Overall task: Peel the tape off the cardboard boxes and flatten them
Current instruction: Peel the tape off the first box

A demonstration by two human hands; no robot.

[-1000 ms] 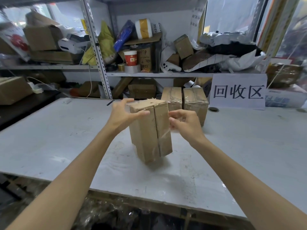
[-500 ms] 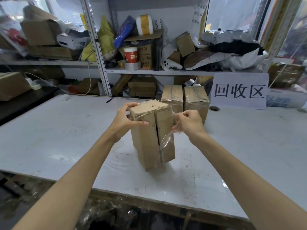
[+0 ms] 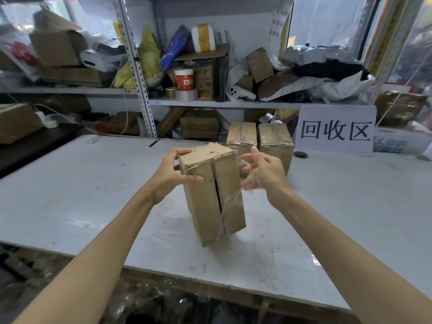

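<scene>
Seen from the person's own head, two bare forearms reach forward over a white, scuffed tabletop (image 3: 81, 183). Between them is a tall brown cardboard box (image 3: 205, 202), stood on end and tilted, its top leaning left. Whether its bottom corner touches the tabletop or hangs just above it cannot be told. A dark, open seam runs down the face of the box nearest the viewer.

The left hand (image 3: 174, 174) grips the upper left corner of the box, with the thumb pressed across the near face and the fingers curled over the top edge.

The right hand (image 3: 264, 174) is just right of the box's top, apart from the cardboard. Its fingers are half curled around a crumpled bunch of clear tape (image 3: 230, 204). The tape stretches from this hand down and left to the lower part of the seam, where it is still stuck.

Just behind the box and to its right stand two more taped boxes (image 3: 242, 136), side by side and touching. Farther right of the box, a white sign (image 3: 336, 132) with three large black characters stands upright. Behind the box, a metal shelf (image 3: 210, 104) is crowded with cartons, bags, a red paper cup (image 3: 184, 79) and a tape roll (image 3: 185, 95).
</scene>
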